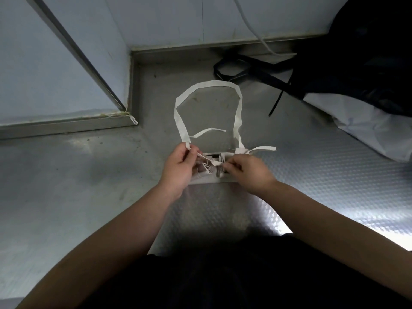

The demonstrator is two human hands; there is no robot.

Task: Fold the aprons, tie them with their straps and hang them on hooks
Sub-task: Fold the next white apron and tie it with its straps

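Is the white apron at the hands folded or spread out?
Folded. The white apron is a small compact bundle on the metal table; the left hand and right hand pinch its straps over it.

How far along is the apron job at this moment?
Done: the white apron lies folded into a small bundle on the steel counter. In hand: the left hand and right hand each pinch its straps, tying them. Left: hanging it, plus the dark apron and white cloth heaped at right.
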